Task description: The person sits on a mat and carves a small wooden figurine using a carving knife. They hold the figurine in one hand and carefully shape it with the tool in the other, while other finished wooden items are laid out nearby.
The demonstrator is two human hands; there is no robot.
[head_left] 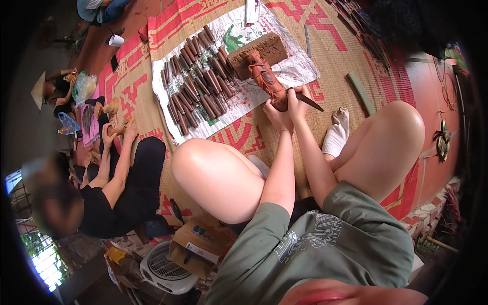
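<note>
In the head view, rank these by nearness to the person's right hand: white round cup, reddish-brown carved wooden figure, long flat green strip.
From the right hand, nearest first:
1. Reddish-brown carved wooden figure: right beside it, ahead and left.
2. Long flat green strip: off to the right.
3. White round cup: far off, upper left.

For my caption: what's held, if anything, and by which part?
Left hand: carved wooden figurine, by its near end. Right hand: dark tapered tool, gripped part hidden.
</note>
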